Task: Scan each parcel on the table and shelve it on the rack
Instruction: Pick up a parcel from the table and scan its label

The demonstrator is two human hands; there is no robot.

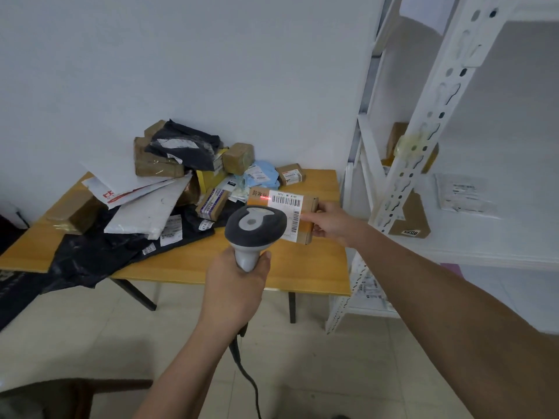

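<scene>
Left hand (234, 285) wraps its fingers round the grey handle of the barcode scanner (255, 228), head aimed forward over the wooden tabletop (193, 261), its dark cable (245, 373) trailing down toward the floor; right hand (331, 220) reaches in from the right and pinches the small cardboard parcel (305, 217) by its right end, thumb on top, holding it in the air just above the tabletop's right portion; the parcel's white barcode label (286, 204) faces up and a red scan line glows at the label's left edge, just beyond the scanner's nose; behind it a heap of parcels (187, 176) covers the back and left of the tabletop, brown taped boxes, black poly bags, white mailers, a pale blue pouch; one small labelled box (289, 174) sits apart near the back right corner; a black bag (87, 258) droops over the front left edge; to the right stands the white metal rack (423, 140), close beside the tabletop; on its shelf sit a cardboard box (413, 222), partly hidden behind the perforated upright, and a flat clear-wrapped packet (465, 195) lying further right; another brown box (397, 140) shows behind the upright.
</scene>
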